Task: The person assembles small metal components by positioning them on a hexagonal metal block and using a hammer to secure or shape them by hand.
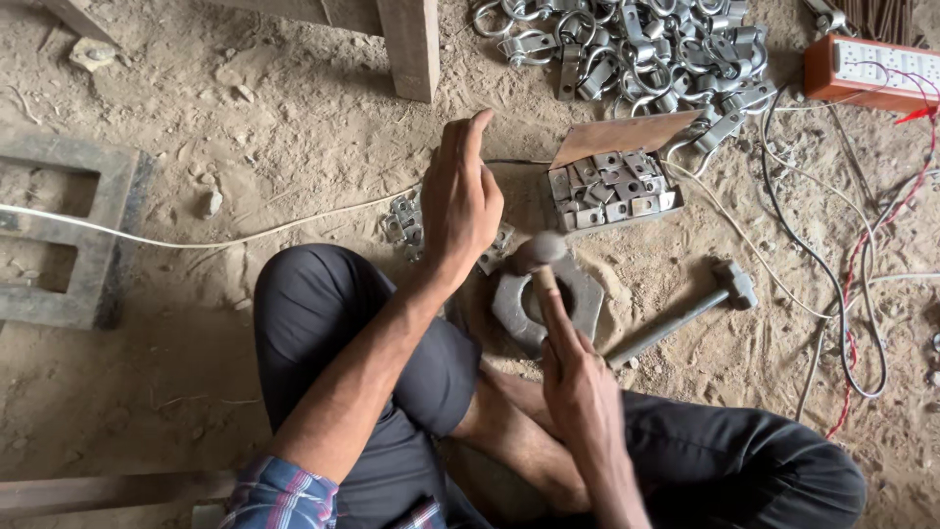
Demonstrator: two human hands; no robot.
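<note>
I sit cross-legged on sandy ground. My right hand [578, 377] grips the wooden handle of a small hammer [538, 253], whose head hovers over a thick metal ring block [578, 299] lying in the dirt in front of my feet. My left hand [460, 196] is raised above the ground with its fingers loosely together, over a small heap of metal clamp pieces [403, 225]. Whether the left hand pinches a small part is hidden by its back.
A cardboard box of small metal plates [612, 191] sits beyond the ring. Behind it lies a pile of metal shackles [636, 49]. A second hammer [685, 313] lies to the right, near cables [842, 284] and an orange power strip [871, 69]. A concrete frame [98, 245] is at left.
</note>
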